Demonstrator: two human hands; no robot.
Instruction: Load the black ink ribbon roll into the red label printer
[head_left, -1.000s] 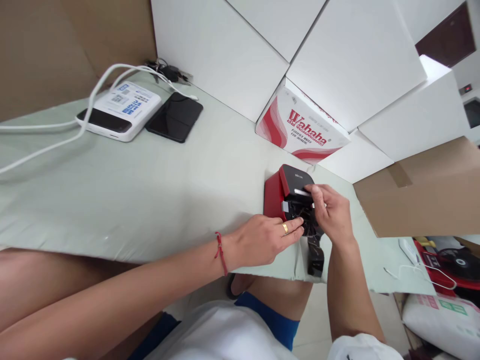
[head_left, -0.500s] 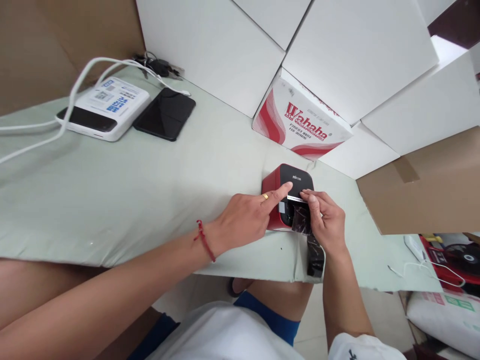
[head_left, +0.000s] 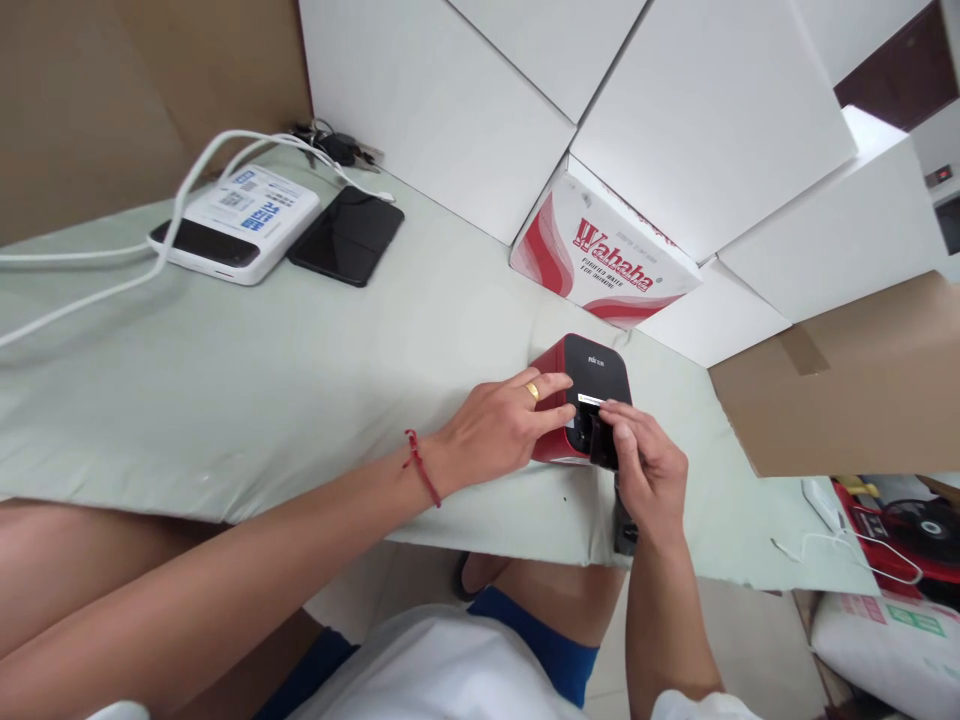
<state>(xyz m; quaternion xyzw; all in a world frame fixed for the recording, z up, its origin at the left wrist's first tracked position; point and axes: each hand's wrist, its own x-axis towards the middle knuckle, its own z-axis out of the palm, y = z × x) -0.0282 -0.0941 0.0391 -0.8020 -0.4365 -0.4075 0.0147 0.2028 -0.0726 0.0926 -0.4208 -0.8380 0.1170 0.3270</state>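
A small boxy device [head_left: 606,374] with red sides and a black front panel stands on the table. My left hand [head_left: 499,425], with a gold ring and a red wrist cord, has its fingers apart. Two of its fingertips touch the left part of the device's black panel. My right hand [head_left: 654,468] pinches a glossy black strip [head_left: 603,446] at the device's front opening, thumb against fingers. Part of that strip is behind my fingers. Below it, a black piece [head_left: 625,528] hangs at the table's front edge; I cannot tell whether the two join.
Behind the device stands a Wahaha water carton [head_left: 600,250] against white boxes [head_left: 705,120]. To the left are a white power bank [head_left: 240,225] with cables, a black phone [head_left: 349,235] and keys [head_left: 341,147]. A brown carton [head_left: 840,390] borders the right.
My left index finger has come down from the panel's middle to its left edge, and the fingers have spread. My right hand still pinches the strip, slightly lower. The view has shifted a little.
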